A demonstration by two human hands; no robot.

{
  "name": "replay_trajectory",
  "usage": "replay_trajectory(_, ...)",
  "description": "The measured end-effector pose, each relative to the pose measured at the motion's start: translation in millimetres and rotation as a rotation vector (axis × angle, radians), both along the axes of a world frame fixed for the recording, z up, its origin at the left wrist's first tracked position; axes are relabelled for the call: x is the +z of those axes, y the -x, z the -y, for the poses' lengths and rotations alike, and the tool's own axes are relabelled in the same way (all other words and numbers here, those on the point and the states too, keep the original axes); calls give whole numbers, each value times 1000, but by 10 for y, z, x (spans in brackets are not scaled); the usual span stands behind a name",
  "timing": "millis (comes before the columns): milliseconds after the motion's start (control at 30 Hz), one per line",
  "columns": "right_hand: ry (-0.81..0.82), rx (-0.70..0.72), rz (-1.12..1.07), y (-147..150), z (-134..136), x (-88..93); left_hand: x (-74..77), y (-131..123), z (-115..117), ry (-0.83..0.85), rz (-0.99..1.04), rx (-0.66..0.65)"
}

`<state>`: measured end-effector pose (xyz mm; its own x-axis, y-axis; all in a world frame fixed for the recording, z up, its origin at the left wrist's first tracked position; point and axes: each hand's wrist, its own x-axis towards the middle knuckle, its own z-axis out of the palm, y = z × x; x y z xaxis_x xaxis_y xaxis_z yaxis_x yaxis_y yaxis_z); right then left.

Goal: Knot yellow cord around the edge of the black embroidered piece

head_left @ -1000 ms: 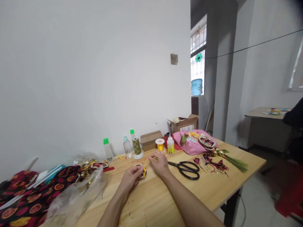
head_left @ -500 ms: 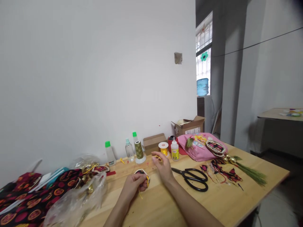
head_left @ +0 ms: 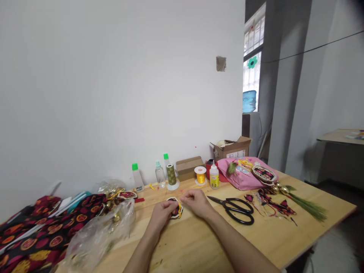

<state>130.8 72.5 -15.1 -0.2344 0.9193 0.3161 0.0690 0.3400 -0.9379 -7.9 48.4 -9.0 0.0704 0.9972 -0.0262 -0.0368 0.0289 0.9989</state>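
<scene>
My left hand [head_left: 161, 217] pinches a small embroidered patch [head_left: 174, 217], dark red with a cream edge, just above the wooden table. A yellow cord [head_left: 180, 207] runs over the patch's right side. Beside it, my right hand [head_left: 197, 204] is closed, thumb and fingertips together at the cord near the patch's upper right edge. The fingers hide much of the patch and the cord's end. Black-handled scissors [head_left: 238, 211] lie open on the table, right of my right hand.
Behind my hands stand an olive thread cone [head_left: 171, 176], a yellow cord spool [head_left: 200, 177] and a glue bottle [head_left: 214, 179]. A plastic bag [head_left: 98, 231] and patterned fabric [head_left: 76, 220] lie left. At right are a pink cloth bag [head_left: 239, 182], fabric scraps [head_left: 274, 204] and a tasselled pendant [head_left: 264, 173].
My right hand has come down from its raised place to the patch, its fingers now closed together. The patch is turned so more of its face shows. The view has shifted slightly left.
</scene>
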Motion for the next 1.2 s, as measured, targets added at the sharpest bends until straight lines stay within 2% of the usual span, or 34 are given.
replay_trajectory(100,124,68,-91,-49,30,43,-26,4,-25,-26,16,3)
replay_trajectory(200,381,177,-223,-93,76,84,-27,-18,-13,-69,0,-15)
replay_trajectory(267,482,201,-304,-93,91,90,-17,-37,9,-111,-19,-25)
replay_trajectory(433,481,170,-348,-45,74,67,-13,-55,34,-159,-22,-37)
replay_trajectory(633,567,262,-410,-86,51,54,-34,-52,24,-138,-29,-17)
replay_trajectory(767,616,306,-455,-99,46,46,-36,-54,22,-160,-110,17)
replay_trajectory(933,700,390,-503,-108,23,47,0,-54,39,-273,-265,71)
replay_trajectory(1200,811,485,-555,-140,-7,56,13,-84,71,-232,-186,32)
